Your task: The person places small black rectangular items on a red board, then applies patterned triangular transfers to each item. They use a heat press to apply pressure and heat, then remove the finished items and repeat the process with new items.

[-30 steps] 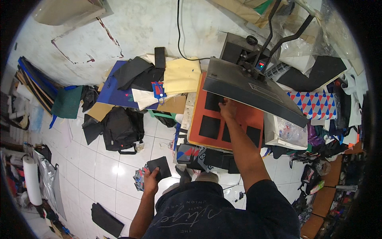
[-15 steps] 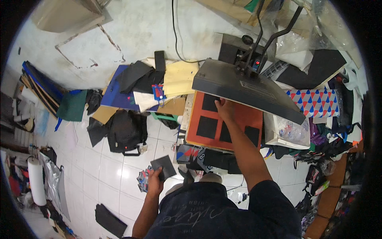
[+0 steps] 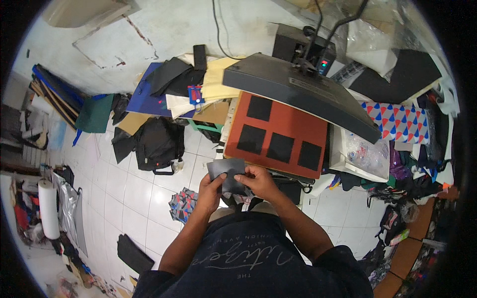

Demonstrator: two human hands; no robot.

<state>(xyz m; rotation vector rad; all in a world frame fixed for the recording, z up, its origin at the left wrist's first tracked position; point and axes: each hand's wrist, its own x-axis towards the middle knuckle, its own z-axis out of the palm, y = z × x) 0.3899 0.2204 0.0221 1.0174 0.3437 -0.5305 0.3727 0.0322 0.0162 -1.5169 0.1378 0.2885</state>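
In front of my body, both hands hold dark grey square sheets [image 3: 227, 168], perhaps a small stack. My left hand [image 3: 210, 190] pinches the left side with the thumb on top. My right hand [image 3: 260, 184] grips the right edge, thumb also on top. Just beyond them is a heat press, its dark upper plate [image 3: 303, 94] raised over an orange-red pad [image 3: 293, 121]. Several black squares lie spaced apart on the pad, among them a far-left square [image 3: 259, 108] and a near-right square [image 3: 309, 154]. The plate hides the pad's far right part.
Red, blue and grey patterned pieces [image 3: 183, 204] lie left of my legs. A black backpack [image 3: 158, 144] stands on the tiled floor. Right of the press are a white box [image 3: 365, 159] with clear plastic and a patterned sheet [image 3: 395, 123]. Yellow sheets [image 3: 218, 79] lie left of it.
My right hand has drawn back from the far-left black square on the pad to the grey sheets. My left hand has brought those sheets up and right, in front of me. The view has shifted slightly.
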